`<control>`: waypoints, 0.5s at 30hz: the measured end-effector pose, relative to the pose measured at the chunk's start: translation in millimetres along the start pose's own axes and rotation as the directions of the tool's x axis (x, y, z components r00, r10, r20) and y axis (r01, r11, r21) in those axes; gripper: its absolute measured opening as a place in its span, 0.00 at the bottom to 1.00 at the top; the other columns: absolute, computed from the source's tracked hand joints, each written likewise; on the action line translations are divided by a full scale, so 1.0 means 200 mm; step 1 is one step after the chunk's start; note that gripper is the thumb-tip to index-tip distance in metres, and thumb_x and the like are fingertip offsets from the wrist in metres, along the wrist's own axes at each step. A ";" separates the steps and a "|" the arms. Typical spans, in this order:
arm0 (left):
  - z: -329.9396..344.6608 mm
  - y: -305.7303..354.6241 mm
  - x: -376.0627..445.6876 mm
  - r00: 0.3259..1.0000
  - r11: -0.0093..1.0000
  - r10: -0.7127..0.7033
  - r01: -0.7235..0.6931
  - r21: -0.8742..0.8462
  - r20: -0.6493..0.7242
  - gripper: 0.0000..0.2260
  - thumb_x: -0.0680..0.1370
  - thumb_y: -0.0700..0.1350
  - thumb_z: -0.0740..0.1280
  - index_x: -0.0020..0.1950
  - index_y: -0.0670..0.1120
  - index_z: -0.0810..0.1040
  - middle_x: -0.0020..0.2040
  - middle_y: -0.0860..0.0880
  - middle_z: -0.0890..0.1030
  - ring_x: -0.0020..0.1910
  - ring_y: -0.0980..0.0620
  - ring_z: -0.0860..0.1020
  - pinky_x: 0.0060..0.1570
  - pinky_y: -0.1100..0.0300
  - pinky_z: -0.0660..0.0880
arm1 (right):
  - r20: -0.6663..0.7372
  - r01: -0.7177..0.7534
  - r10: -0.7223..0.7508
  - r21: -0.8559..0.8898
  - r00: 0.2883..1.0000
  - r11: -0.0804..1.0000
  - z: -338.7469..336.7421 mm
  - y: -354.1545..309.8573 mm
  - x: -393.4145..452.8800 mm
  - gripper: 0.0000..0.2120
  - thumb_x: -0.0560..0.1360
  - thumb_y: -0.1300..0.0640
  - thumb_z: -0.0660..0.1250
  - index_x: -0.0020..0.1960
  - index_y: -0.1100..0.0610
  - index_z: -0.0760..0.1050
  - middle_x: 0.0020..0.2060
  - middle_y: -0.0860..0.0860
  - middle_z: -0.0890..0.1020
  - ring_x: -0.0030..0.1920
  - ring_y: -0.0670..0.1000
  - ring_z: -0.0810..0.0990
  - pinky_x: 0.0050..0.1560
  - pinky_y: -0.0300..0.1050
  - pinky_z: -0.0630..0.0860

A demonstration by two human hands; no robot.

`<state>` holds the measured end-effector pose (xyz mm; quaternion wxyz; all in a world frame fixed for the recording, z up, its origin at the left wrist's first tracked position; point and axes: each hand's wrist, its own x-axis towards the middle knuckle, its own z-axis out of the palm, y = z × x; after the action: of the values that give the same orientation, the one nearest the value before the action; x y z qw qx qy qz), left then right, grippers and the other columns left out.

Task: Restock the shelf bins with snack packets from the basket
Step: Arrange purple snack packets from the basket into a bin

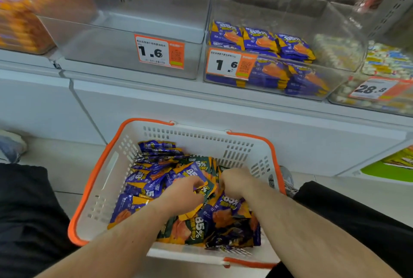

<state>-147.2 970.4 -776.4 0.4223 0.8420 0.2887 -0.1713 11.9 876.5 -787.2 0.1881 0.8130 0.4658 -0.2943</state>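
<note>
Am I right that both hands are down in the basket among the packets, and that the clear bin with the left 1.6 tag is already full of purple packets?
Not quite: in the head view that bin is empty; the purple packets sit in the bin to its right. Both hands, left and right, are in the basket.

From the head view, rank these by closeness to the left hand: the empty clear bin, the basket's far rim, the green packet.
1. Green packet, pinched in the left hand.
2. Basket's far rim, beyond the hands.
3. Empty clear bin, up on the shelf, left of the purple-packet bin.
</note>
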 end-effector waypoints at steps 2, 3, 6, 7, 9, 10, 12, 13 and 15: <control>-0.02 0.01 0.02 0.999 0.999 0.024 -0.023 -0.022 0.026 0.25 0.79 0.51 0.67 0.75 0.52 0.66 0.73 0.53 0.70 0.68 0.53 0.72 0.61 0.59 0.73 | -0.028 0.065 -0.064 0.035 0.998 0.997 -0.14 -0.01 -0.02 0.11 0.74 0.65 0.64 0.52 0.57 0.82 0.51 0.56 0.83 0.50 0.56 0.79 0.60 0.58 0.71; -0.04 0.03 0.01 0.999 0.999 0.028 -0.027 -0.044 0.035 0.26 0.78 0.52 0.68 0.74 0.53 0.66 0.71 0.54 0.71 0.65 0.53 0.74 0.57 0.59 0.75 | -0.044 0.098 -0.096 0.050 0.994 0.994 -0.21 -0.01 -0.03 0.12 0.74 0.65 0.64 0.55 0.57 0.81 0.55 0.56 0.82 0.53 0.57 0.79 0.60 0.57 0.71; -0.09 0.10 0.03 0.991 0.979 0.129 -0.132 -0.157 -0.029 0.14 0.75 0.53 0.71 0.59 0.52 0.76 0.55 0.56 0.81 0.47 0.56 0.82 0.43 0.58 0.79 | -0.162 0.186 -0.160 0.162 0.974 0.969 -0.44 0.01 -0.12 0.12 0.77 0.60 0.66 0.58 0.53 0.81 0.62 0.51 0.79 0.60 0.55 0.77 0.59 0.50 0.73; -0.11 0.13 0.02 0.983 0.971 0.164 -0.176 -0.161 -0.086 0.08 0.76 0.50 0.70 0.53 0.50 0.78 0.46 0.54 0.84 0.39 0.57 0.82 0.38 0.59 0.78 | -0.233 0.207 -0.155 0.219 0.960 0.953 -0.49 0.02 -0.16 0.11 0.77 0.59 0.67 0.57 0.52 0.81 0.61 0.50 0.79 0.60 0.55 0.76 0.58 0.49 0.74; -0.16 0.18 -0.01 0.955 0.949 0.191 -0.238 -0.206 -0.225 0.03 0.76 0.45 0.69 0.49 0.49 0.79 0.39 0.50 0.83 0.33 0.56 0.80 0.34 0.59 0.76 | -0.444 0.219 -0.056 0.326 0.894 0.919 -0.55 0.04 -0.23 0.11 0.76 0.57 0.69 0.58 0.51 0.79 0.59 0.51 0.79 0.60 0.54 0.75 0.60 0.49 0.72; -0.19 0.20 -0.02 0.940 0.928 0.181 -0.260 -0.266 -0.288 0.03 0.76 0.44 0.69 0.49 0.49 0.79 0.39 0.49 0.83 0.34 0.53 0.81 0.36 0.56 0.77 | -0.585 0.217 0.036 0.357 0.810 0.908 -0.57 0.04 -0.26 0.14 0.75 0.57 0.70 0.60 0.52 0.78 0.58 0.51 0.79 0.61 0.54 0.74 0.62 0.50 0.70; -0.24 0.24 -0.05 0.909 0.867 0.167 -0.319 -0.382 -0.382 0.03 0.76 0.43 0.69 0.48 0.48 0.80 0.40 0.46 0.84 0.36 0.46 0.81 0.37 0.55 0.75 | -0.802 0.265 0.220 0.421 0.556 0.867 -0.58 0.05 -0.33 0.16 0.72 0.57 0.73 0.59 0.56 0.77 0.56 0.52 0.77 0.59 0.55 0.74 0.62 0.51 0.70; -0.26 0.27 -0.07 0.897 0.838 0.164 -0.346 -0.422 -0.410 0.04 0.76 0.42 0.69 0.48 0.49 0.80 0.40 0.46 0.84 0.35 0.45 0.80 0.36 0.57 0.73 | -0.828 0.310 0.297 0.473 0.475 0.824 -0.59 0.04 -0.36 0.14 0.71 0.58 0.73 0.55 0.56 0.77 0.54 0.51 0.76 0.56 0.53 0.74 0.60 0.50 0.71; -0.29 0.33 -0.09 0.878 0.799 0.167 -0.387 -0.461 -0.449 0.08 0.76 0.38 0.67 0.48 0.52 0.81 0.37 0.50 0.83 0.30 0.52 0.77 0.32 0.61 0.71 | -0.786 0.344 0.386 0.576 0.483 0.742 -0.60 0.01 -0.42 0.15 0.68 0.54 0.76 0.52 0.53 0.75 0.52 0.47 0.71 0.55 0.49 0.73 0.59 0.47 0.71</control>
<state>-116.8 979.7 -692.9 0.5963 0.7396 0.2732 0.1506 17.7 891.5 -641.8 -0.3778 0.8596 0.3436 0.0181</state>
